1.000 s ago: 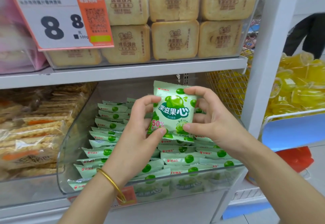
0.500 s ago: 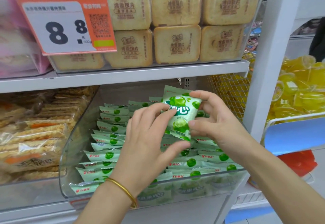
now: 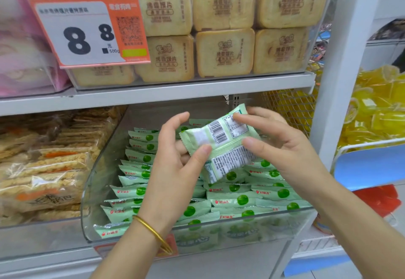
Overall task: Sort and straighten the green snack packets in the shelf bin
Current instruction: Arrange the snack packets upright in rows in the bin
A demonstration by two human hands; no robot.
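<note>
Green packet (image 3: 221, 147) held over shelf bin (image 3: 96, 169), back face up.

Left rows of packets (image 3: 133, 191) in the bin stand in overlapping files, logo forward. My left hand (image 3: 173, 173) pinches the held packet's left edge; my right hand (image 3: 285, 153) grips its right end, fingers curled on it. It hangs tilted above the bin's middle, barcode showing. Remaining, as I judge: turn it face forward, slot it into a row, then true the looser right-hand rows.
</note>
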